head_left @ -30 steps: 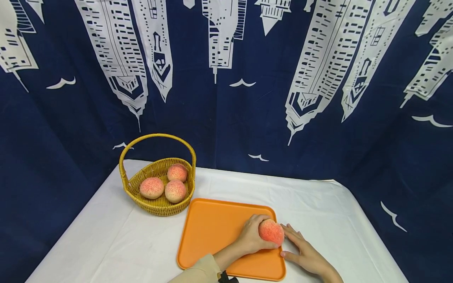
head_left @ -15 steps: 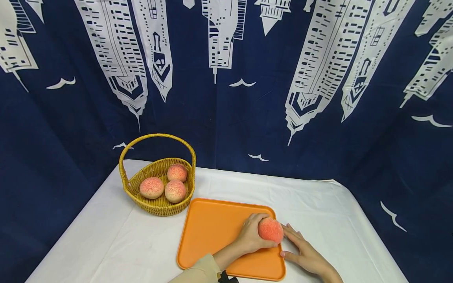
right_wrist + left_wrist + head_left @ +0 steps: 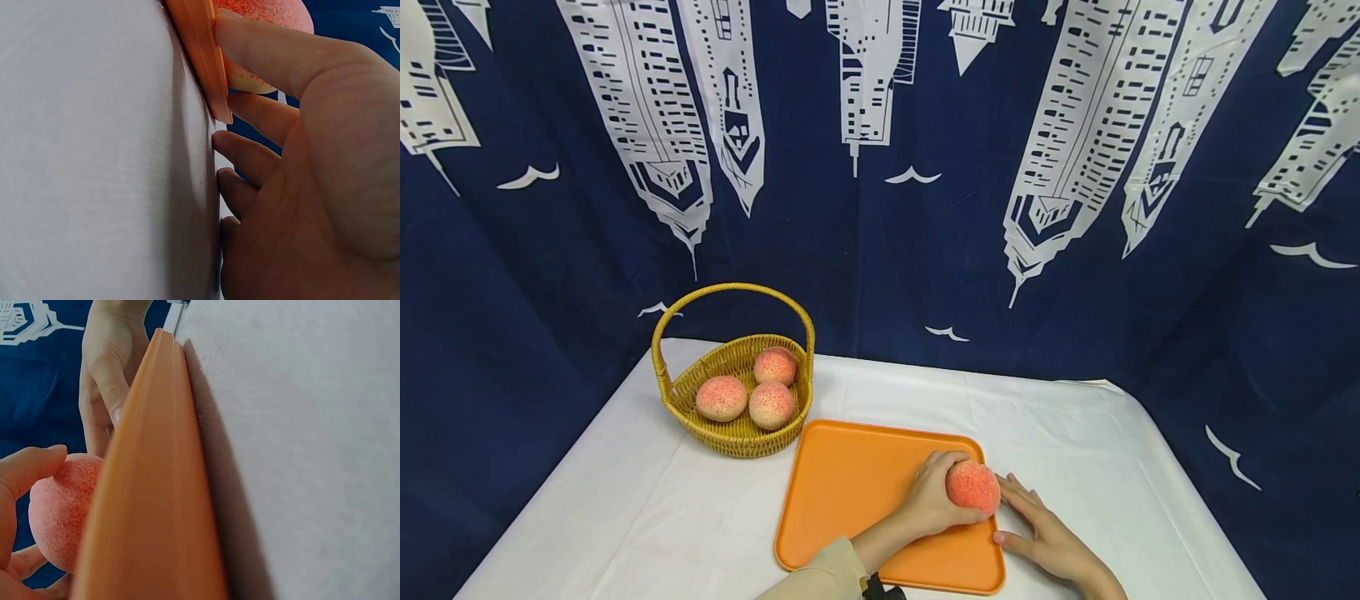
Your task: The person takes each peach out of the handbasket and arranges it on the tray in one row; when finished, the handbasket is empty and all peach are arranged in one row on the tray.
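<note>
My left hand (image 3: 934, 500) grips a pink fuzzy peach (image 3: 973, 488) over the right side of an orange tray (image 3: 850, 492). In the left wrist view the thumb curves over the peach (image 3: 59, 512), and the tray's edge (image 3: 150, 481) hides part of the fruit. My right hand (image 3: 1048, 537) rests beside the tray's right edge with loosely bent fingers. From the right wrist view, its thumb (image 3: 275, 47) touches the tray's rim (image 3: 203, 50), and the other fingers lie low by the white cloth. The peach (image 3: 269, 12) shows behind that thumb.
A yellow wicker basket (image 3: 741, 446) with a tall handle stands left of the tray's far corner. It holds three peaches (image 3: 721, 398). White cloth (image 3: 625, 508) covers the table, and a navy curtain (image 3: 865, 275) with a skyline print hangs behind.
The peach has risen and shifted slightly left in my left hand, with its surface turned a little. My right hand stays by the tray's edge.
</note>
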### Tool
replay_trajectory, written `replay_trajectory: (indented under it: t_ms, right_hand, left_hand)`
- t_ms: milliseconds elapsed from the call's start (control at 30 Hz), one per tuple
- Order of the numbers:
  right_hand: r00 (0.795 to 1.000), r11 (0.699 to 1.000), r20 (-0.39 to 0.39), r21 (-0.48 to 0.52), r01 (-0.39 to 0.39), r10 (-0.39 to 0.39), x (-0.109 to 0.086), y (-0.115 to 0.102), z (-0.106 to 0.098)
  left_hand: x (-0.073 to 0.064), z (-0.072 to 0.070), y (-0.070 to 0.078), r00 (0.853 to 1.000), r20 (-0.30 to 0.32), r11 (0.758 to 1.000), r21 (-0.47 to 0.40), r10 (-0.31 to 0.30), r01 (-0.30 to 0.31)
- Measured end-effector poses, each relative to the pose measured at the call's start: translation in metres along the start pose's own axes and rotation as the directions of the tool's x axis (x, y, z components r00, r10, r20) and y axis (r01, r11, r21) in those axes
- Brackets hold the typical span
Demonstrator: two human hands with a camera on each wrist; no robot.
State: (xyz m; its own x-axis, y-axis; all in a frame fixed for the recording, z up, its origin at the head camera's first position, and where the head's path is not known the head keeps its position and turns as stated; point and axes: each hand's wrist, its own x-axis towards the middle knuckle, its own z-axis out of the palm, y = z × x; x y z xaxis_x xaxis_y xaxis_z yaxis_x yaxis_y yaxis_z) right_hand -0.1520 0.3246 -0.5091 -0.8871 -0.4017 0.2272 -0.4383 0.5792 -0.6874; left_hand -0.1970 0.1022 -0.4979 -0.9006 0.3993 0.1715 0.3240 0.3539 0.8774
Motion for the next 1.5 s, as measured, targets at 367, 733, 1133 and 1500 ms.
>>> replay_trajectory:
  t_ms: [367, 733, 1133, 1500]
  right_hand:
    - [0.999, 0.999, 0.017, 0.010, -0.036, 0.036, -0.001, 0.001, 0.001]
    - [0.999, 0.999, 0.025, 0.002, -0.032, 0.032, -0.001, 0.001, 0.001]
    - [1.000, 1.000, 0.008, -0.017, 0.006, -0.006, -0.002, 0.002, 0.000]
    - [1.000, 1.000, 0.017, -0.021, 0.001, 0.000, 0.000, 0.002, -0.001]
  left_hand:
    - [0.000, 0.000, -0.002, 1.000, -0.011, 1.000, -0.016, -0.012, 0.012]
    - [-0.005, -0.031, 0.016, 0.992, -0.085, 0.995, -0.001, 0.095, -0.095]
    - [-0.019, -0.117, 0.015, 0.946, -0.283, 0.984, -0.025, 0.162, -0.176]
    - [-0.044, -0.207, -0.010, 0.840, -0.522, 0.988, 0.121, 0.145, -0.095]
